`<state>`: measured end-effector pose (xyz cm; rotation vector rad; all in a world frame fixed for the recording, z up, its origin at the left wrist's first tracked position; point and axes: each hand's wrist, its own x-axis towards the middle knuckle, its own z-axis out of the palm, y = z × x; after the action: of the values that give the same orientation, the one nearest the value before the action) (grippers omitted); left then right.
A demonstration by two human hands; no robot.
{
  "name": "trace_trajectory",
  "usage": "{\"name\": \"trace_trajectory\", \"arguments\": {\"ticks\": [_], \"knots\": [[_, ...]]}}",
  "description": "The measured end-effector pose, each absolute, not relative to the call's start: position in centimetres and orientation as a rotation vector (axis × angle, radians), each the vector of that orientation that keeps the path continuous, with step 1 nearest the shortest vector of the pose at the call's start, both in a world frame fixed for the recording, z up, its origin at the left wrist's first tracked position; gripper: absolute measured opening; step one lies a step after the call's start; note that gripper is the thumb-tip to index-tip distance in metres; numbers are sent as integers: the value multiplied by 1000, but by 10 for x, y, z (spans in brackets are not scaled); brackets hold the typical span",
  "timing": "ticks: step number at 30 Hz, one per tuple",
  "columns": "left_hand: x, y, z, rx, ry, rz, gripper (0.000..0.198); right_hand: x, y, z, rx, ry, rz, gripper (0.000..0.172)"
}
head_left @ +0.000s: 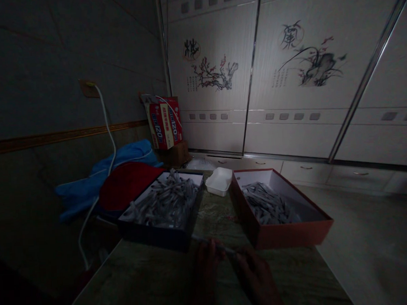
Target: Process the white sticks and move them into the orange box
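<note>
Over the near part of the table, my left hand [207, 257] and my right hand [255, 270] are closed on one slim pen-like stick [229, 250]. It slants between them, and its thin end pokes out past my left fingers toward the dark blue box. That dark blue box [155, 237], ahead on the left, is heaped with thin greyish sticks [168, 197]. Ahead on the right, a reddish-brown box [293, 234] holds more such sticks [266, 204], at a lower level. Dim light hides the stick's exact kind and the finger details.
A white plastic tray [219, 181] sits between the boxes at the table's [145, 278] far end. Left are a red round cushion-like thing [130, 183], blue cloth [85, 181] and a hanging white cable [108, 116]. A printed carton [164, 122] stands before sliding cabinet doors [210, 29].
</note>
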<state>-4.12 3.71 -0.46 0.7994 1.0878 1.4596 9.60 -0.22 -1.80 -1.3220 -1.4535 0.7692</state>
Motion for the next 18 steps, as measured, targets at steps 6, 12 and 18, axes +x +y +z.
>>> {"name": "trace_trajectory", "arguments": {"ticks": [6,12,18], "knots": [[-41,34,5,797,1111,1459,25,95,0,-24,-1314,-1406,755,37],[-50,27,3,813,1096,1457,15,96,0,-27,-1285,-1386,810,28],[-55,28,-8,811,1071,1471,18,97,0,-29,-1284,-1158,920,33]]}}
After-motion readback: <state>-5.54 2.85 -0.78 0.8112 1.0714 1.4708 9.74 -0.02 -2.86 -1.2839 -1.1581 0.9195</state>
